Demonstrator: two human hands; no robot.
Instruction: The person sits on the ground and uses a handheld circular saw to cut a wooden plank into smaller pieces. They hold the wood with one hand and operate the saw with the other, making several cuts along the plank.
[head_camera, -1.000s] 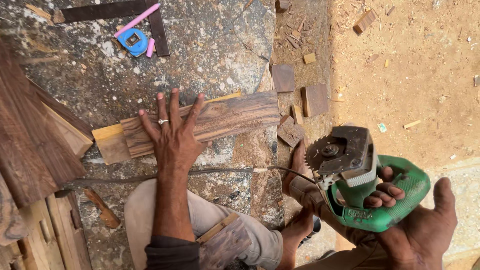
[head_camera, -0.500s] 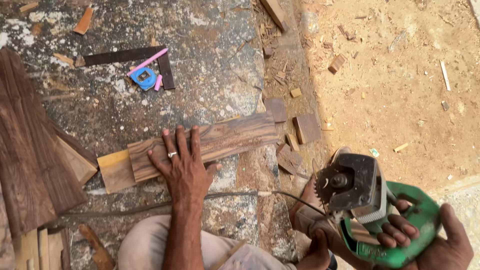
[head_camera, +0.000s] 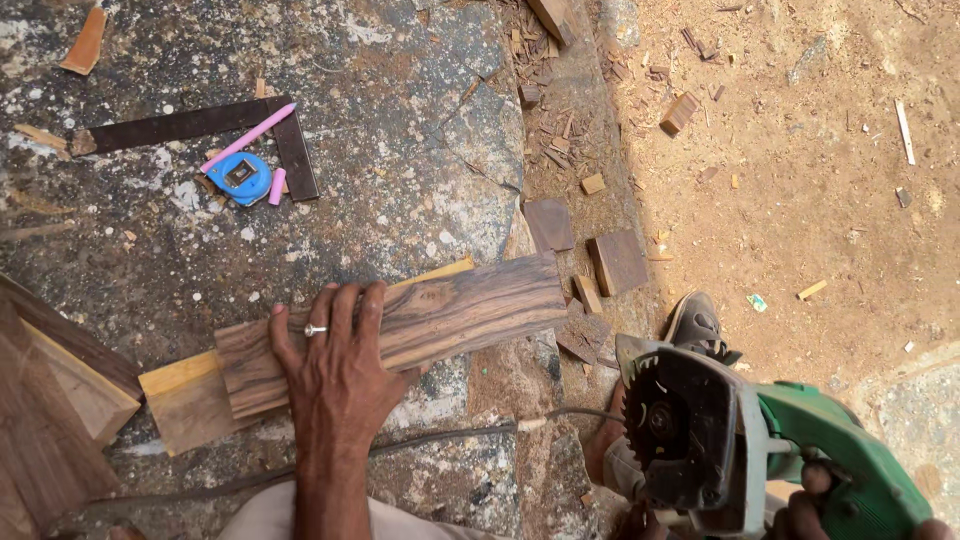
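A dark, streaked wooden plank (head_camera: 440, 315) lies flat on a rough stone slab (head_camera: 400, 150), stacked slantwise on a paler board (head_camera: 185, 400) whose yellow edge shows along its far side. The person's left hand (head_camera: 335, 365) presses palm-down on the plank's near-left half, fingers spread flat and open across the grain, a ring on one finger. The plank's right end reaches to the slab's edge, just beside a scatter of small dark offcuts (head_camera: 600, 270) and wood chips.

At lower right, the right hand (head_camera: 820, 500) is closed around the green handle of a circular saw (head_camera: 720, 440); only its fingers show at the frame's bottom edge. The saw's toothed blade (head_camera: 660, 420) faces the plank but stands apart from it, held above the ground beside a grey shoe (head_camera: 695, 325). A dark power cord (head_camera: 440, 435) runs from the saw leftward along the slab, below the plank.

Farther off on the slab rest a dark metal try square (head_camera: 190, 125), a pink pencil (head_camera: 250, 135) laid across it, and a blue tape measure (head_camera: 240, 178) touching the square's inner corner. More dark planks (head_camera: 50, 400) are stacked at the left edge. Sandy, sawdust-strewn ground (head_camera: 820, 180) fills the right side.
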